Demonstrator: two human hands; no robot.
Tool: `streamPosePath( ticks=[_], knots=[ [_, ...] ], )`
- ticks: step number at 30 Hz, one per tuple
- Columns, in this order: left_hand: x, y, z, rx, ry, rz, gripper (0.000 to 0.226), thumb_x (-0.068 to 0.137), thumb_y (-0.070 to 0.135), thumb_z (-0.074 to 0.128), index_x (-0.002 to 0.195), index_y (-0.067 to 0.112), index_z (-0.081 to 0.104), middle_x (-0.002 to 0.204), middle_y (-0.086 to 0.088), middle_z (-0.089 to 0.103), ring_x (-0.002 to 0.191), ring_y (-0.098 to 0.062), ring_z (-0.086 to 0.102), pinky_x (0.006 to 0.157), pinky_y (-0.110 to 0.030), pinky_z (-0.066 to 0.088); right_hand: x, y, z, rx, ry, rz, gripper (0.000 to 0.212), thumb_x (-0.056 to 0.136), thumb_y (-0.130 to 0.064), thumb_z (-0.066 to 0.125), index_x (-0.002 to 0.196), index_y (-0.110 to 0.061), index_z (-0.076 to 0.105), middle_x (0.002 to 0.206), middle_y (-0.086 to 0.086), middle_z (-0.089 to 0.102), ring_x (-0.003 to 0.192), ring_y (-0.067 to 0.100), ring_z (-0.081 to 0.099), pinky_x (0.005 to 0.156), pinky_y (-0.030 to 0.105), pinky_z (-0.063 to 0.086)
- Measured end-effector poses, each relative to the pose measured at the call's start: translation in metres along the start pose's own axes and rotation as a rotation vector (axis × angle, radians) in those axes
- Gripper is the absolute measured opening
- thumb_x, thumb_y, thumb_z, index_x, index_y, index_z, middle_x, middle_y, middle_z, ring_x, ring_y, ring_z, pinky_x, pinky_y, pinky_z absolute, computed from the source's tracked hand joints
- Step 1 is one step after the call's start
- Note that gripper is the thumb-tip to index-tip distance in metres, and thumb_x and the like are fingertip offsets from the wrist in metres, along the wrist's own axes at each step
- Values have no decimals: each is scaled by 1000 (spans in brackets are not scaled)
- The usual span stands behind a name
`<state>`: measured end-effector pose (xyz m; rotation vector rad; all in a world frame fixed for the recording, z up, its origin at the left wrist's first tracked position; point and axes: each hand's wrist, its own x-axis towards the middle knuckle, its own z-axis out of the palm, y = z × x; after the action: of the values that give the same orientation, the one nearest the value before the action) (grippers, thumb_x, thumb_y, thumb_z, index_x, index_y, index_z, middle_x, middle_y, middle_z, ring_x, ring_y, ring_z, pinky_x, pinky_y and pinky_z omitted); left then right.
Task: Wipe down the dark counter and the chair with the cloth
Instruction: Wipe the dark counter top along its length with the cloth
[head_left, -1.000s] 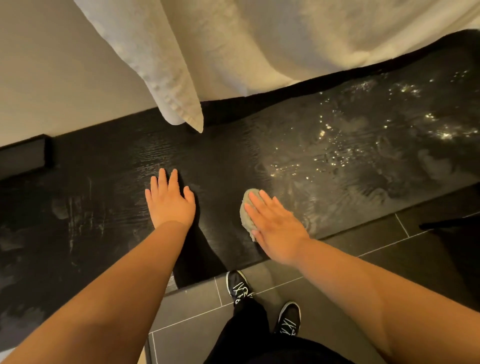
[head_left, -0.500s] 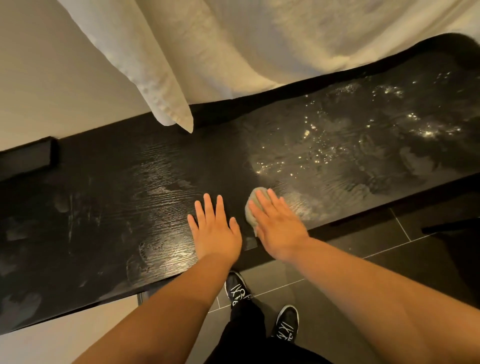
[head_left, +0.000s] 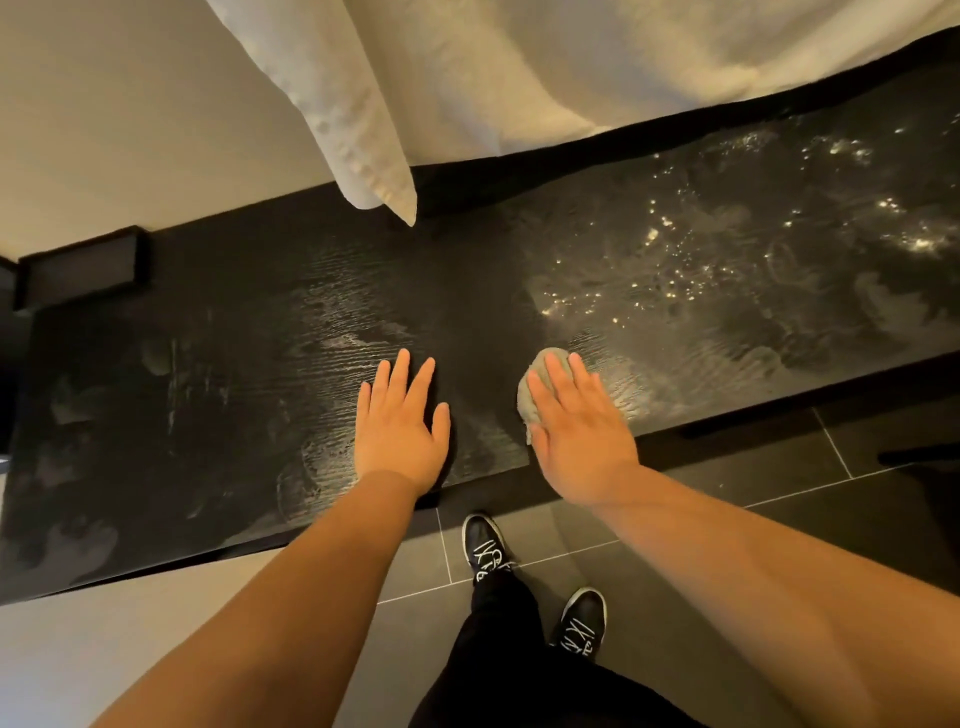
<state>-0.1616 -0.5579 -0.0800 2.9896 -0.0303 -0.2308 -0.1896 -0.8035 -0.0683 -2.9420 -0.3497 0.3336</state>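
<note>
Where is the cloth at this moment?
Head view: the grey cloth lies on the dark counter near its front edge, pressed under the flat right hand, with the left hand to its left.

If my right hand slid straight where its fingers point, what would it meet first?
Only bare dark counter lies ahead of the right hand; then probably the white fabric at the back, though its height is unclear.

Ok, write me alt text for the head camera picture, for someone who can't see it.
Seen from above, a person's right hand presses a small grey cloth flat on a dark, wet-streaked counter while the left hand rests flat beside it. White fabric hangs behind; black shoes stand on grey floor tiles below.
</note>
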Motion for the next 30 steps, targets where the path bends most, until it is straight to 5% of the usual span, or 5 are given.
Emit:
streamPosePath(
  ticks=[7, 13, 17, 24, 30],
  knots=[
    [-1, 0, 1, -6, 20, 17, 61, 106, 47, 36, 165, 32, 28, 176, -1, 16, 162, -28, 9, 132, -50, 9, 7, -29, 9, -29, -66, -271, 65, 106, -42, 28, 164, -21, 8, 172, 3, -5, 158, 25, -11, 129, 44, -1],
    [0, 3, 1, 14, 14, -4, 63, 105, 49, 34, 165, 33, 28, 176, -1, 16, 162, -28, 10, 132, -50, 10, -12, 59, -5, 24, -14, 15, 67, 101, -40, 33, 162, -12, 26, 170, 10, 16, 157, 34, 9, 123, 55, 23],
    [0, 12, 3, 52, 17, -59, 62, 105, 46, 34, 165, 33, 27, 175, -1, 18, 161, -29, 13, 130, -55, 12, -2, 22, -2, 37, -2, 157, 69, 102, -39, 35, 164, -16, 17, 171, 13, 5, 157, 40, 0, 127, 53, 10],
    [2, 27, -1, 17, -33, -126, 61, 107, 37, 38, 166, 30, 25, 176, -3, 12, 162, -32, 7, 131, -55, 8, 4, 11, 7, 42, -19, -290, 65, 103, -42, 33, 162, -16, 25, 171, 7, 14, 158, 29, 7, 128, 46, 12],
    [12, 75, 4, -47, -56, -49, 64, 106, 48, 35, 167, 35, 19, 177, -3, 6, 162, -34, 1, 130, -56, 2, -21, 109, -12, 32, 27, 35, 67, 103, -42, 29, 160, -9, 29, 169, 12, 20, 157, 34, 13, 123, 56, 25]
  ],
)
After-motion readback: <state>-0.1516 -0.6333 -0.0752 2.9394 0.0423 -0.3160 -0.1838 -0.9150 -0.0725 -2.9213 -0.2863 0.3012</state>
